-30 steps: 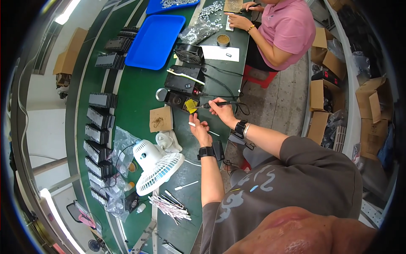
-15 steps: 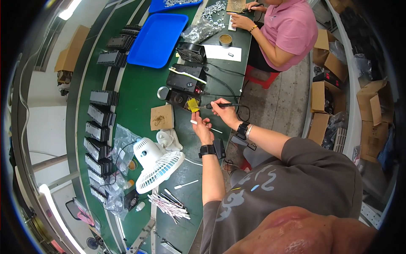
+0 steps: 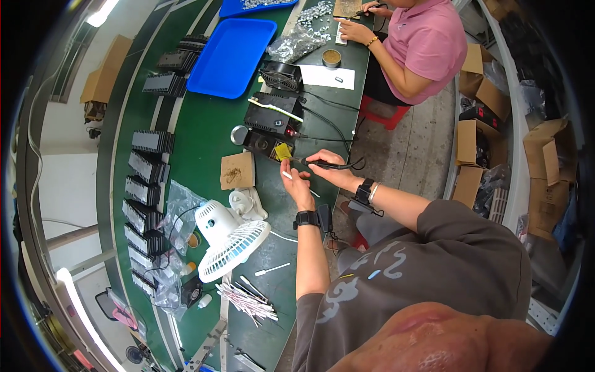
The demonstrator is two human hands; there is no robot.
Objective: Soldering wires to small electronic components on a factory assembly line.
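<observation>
1. Black-handled soldering iron [image 3: 325, 163] gripped in closed fingers of right hand [image 3: 334, 175], tip now nearer the yellow sponge [image 3: 283, 151] on the soldering station [image 3: 263, 142] than a second ago
2. Left hand [image 3: 300, 186] pinches a thin white stick [image 3: 287, 175], raised closer to the tip
3. White desk fan [image 3: 228, 237] unmoved; work looks underway

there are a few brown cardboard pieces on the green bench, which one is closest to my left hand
The flat square cardboard piece lying just left of your left hand, beside the white fan. The other one sits far up the bench, in front of the person in pink.
</observation>
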